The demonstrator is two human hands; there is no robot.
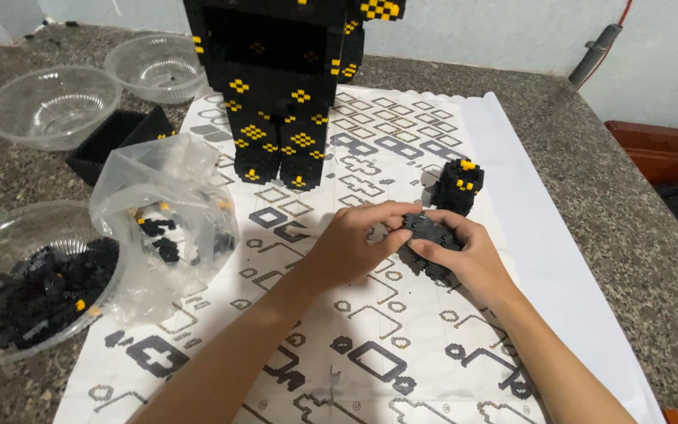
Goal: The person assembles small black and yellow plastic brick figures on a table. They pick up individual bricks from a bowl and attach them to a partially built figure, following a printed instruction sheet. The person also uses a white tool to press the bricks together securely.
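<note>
Both hands meet over the middle of a large white instruction sheet (402, 345). My right hand (468, 255) grips a small black brick assembly (430, 230) from below and the side. My left hand (355, 239) pinches the same assembly from the left with its fingertips on top. Just behind the hands stands a small black-and-yellow brick piece (458, 185). Further back rises a tall black brick figure with yellow patterns (280, 86), its two legs standing on the sheet.
A clear bowl of loose black bricks (29, 294) sits at the left, with a crumpled clear plastic bag (162, 212) beside it holding a few bricks. Two empty clear bowls (50, 106) (157, 67) and a black tray (115, 137) lie behind. The granite countertop's edge (653, 259) runs at right.
</note>
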